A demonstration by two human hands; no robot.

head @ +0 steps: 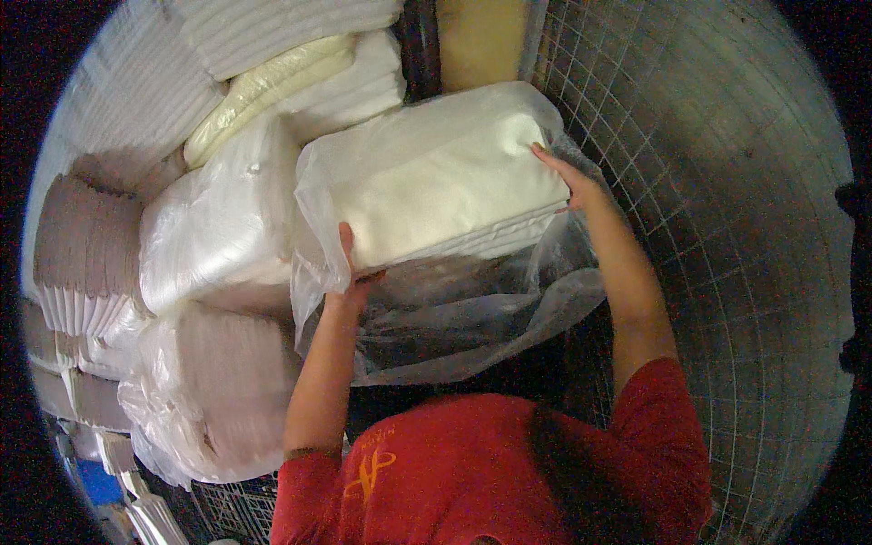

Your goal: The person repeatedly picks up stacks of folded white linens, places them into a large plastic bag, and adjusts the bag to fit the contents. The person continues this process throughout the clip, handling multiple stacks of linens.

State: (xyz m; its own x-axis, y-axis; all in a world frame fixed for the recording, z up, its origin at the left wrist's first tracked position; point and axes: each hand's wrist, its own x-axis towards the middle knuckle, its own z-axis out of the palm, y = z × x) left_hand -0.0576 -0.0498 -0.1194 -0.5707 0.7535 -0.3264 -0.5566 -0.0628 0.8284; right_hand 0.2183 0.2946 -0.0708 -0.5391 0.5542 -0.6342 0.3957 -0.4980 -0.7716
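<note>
A stack of folded white cloth lies before me inside a large clear plastic bag. The bag's mouth gapes toward my body. My left hand reaches into the bag and grips the stack's near left corner, thumb on top and fingers beneath. At the right end, my right hand grips the stack with the thumb on the top layer and the other fingers at its side, partly hidden. Folded layers show along the near edge.
A plastic-wrapped bundle adjoins the bag on the left, above another wrapped bundle. Stacks of folded grey cloth stand further left. A pale yellow wrapped bundle lies behind. Wire mesh rises close along the right side.
</note>
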